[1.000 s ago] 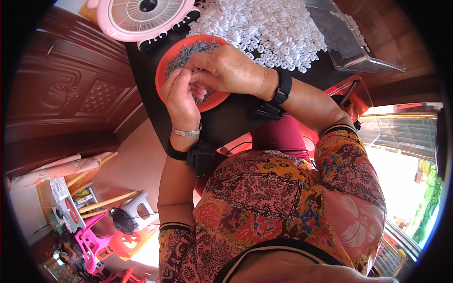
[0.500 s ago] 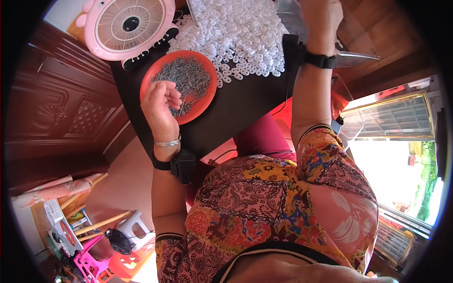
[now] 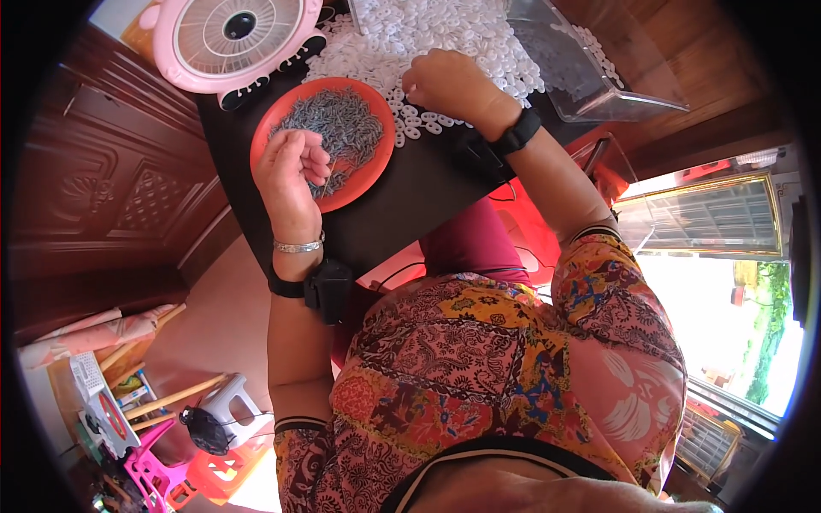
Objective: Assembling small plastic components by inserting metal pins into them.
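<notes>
A round orange plate (image 3: 379, 175) holds a heap of small grey screw-like pieces (image 3: 338, 124). Over its near left part is my left hand (image 3: 291, 175), fingers curled inward. A thin bit shows under those fingertips, too small to name. To the right of the plate spreads a big pile of white oval plastic pieces (image 3: 410, 43) with holes in them. At the near edge of that pile, my right hand (image 3: 457, 85) has its fingers bent down and drawn together. Whatever its fingertips hold is hidden.
A pink fan (image 3: 235, 34) stands at the far left of the black table (image 3: 410, 192). A clear plastic bin (image 3: 590, 77) with white pieces lies to the far right. A carved wooden panel (image 3: 128, 171) borders the left side.
My right hand has come from the clear bin, back and left, to the pile's near edge beside the plate. My left hand stays over the plate, still curled.
</notes>
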Available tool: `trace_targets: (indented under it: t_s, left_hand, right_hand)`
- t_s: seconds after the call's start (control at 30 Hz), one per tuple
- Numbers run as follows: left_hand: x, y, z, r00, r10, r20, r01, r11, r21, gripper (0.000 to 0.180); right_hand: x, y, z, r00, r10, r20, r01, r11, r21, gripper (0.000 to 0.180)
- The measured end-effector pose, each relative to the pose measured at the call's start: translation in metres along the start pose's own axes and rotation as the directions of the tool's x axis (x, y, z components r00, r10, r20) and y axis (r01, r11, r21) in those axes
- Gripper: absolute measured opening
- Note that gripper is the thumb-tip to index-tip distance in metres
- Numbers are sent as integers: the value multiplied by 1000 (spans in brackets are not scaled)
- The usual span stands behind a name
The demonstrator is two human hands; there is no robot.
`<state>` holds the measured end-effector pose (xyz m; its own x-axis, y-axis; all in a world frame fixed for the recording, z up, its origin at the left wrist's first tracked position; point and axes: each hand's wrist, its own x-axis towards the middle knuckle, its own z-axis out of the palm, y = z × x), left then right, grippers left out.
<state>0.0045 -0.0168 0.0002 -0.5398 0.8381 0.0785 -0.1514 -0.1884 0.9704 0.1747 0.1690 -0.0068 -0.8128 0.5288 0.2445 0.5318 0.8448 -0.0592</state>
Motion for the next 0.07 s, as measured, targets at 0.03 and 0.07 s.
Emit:
trace_targets:
  t_s: [0.03,0.07]
  left_hand:
    - [0,0,0,1000,-1,3,1,1000,-4,22]
    - [0,0,-1,1000,-2,2,2,1000,-7,22]
  right_hand:
    - [1,0,3,1000,-4,7,5,995,-104,15]
    - [3,0,4,999,-51,-19,48,992,-118,20]
